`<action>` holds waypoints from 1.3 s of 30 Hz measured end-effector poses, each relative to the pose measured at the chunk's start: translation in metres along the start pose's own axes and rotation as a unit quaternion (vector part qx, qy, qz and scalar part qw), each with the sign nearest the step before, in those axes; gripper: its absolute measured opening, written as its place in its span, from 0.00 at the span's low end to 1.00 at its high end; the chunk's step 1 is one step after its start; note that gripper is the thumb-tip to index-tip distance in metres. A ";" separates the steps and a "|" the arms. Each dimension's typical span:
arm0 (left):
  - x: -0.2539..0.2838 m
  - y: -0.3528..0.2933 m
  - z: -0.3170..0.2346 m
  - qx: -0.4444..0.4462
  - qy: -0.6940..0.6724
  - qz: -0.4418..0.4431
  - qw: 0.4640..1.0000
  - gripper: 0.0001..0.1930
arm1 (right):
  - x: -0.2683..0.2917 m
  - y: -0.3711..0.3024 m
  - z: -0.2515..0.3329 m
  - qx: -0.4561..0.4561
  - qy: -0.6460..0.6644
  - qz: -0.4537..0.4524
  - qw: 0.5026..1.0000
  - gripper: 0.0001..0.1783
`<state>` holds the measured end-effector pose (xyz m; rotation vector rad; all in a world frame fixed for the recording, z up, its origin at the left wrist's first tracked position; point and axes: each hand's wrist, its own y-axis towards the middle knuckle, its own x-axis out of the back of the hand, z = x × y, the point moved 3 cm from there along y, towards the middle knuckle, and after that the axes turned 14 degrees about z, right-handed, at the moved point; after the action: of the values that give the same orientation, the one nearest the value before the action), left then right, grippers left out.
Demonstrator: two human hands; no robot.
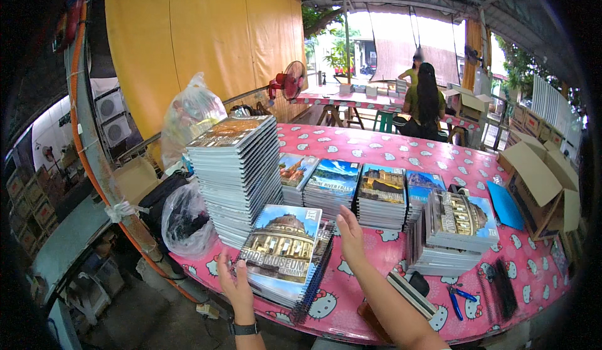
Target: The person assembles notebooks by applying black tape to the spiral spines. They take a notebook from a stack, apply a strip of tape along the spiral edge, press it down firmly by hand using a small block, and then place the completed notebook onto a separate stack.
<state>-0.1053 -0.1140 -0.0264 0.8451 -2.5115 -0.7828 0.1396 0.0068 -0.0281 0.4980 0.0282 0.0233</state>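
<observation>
A low stack of spiral-bound notebooks (279, 246), its top cover showing a domed building, lies at the table's near edge, with dark coils along its right side. My left hand (237, 282), a dark watch on its wrist, is open beside the stack's left edge; whether it touches cannot be told. My right hand (351, 234) is open and raised to the right of the stack, holding nothing. Just behind stands a tall stack of coil-bound notebooks (235, 177). To the right is a stack of loose covers and pages (461, 224) with the same domed building.
Picture-topped paper stacks (382, 193) line the middle of the pink patterned table (407, 152). Blue-handled pliers (461, 301) and black plastic coils (500, 290) lie at right, near a blue sheet (505, 204) and cardboard box (542, 184). Two people sit at a farther table.
</observation>
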 end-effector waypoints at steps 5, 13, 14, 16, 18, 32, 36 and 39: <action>-0.012 0.006 0.016 0.046 -0.151 0.047 0.986 0.16 | -0.018 0.022 -0.021 -0.035 0.087 0.047 0.995 0.19; -0.017 0.005 0.026 0.067 -0.226 -0.028 0.971 0.18 | -0.034 0.016 -0.007 0.005 0.100 -0.003 0.995 0.16; -0.020 0.004 0.028 0.062 -0.233 -0.032 0.970 0.18 | -0.035 0.015 -0.009 -0.002 0.103 -0.007 0.995 0.17; -0.023 0.004 0.024 0.065 -0.242 -0.039 0.967 0.18 | -0.034 0.012 -0.014 -0.015 0.110 -0.016 0.994 0.17; -0.023 0.005 0.010 0.077 -0.248 -0.042 0.965 0.18 | -0.030 0.012 -0.017 -0.014 0.090 -0.015 0.996 0.18; -0.029 -0.013 0.032 0.037 -0.155 -0.059 0.985 0.24 | -0.029 0.004 -0.030 -0.011 0.093 -0.027 0.995 0.19; -0.035 -0.014 0.027 0.040 -0.230 -0.038 0.972 0.25 | -0.021 0.004 -0.031 0.028 0.042 0.012 0.999 0.19; -0.024 -0.017 0.048 -0.003 -0.275 -0.052 0.960 0.28 | -0.015 -0.017 0.001 0.044 -0.069 0.065 0.995 0.28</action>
<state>-0.1039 -0.0914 -0.0774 0.8542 -2.9525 -1.1966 0.1253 -0.0088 -0.0351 0.5873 -0.1394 0.1159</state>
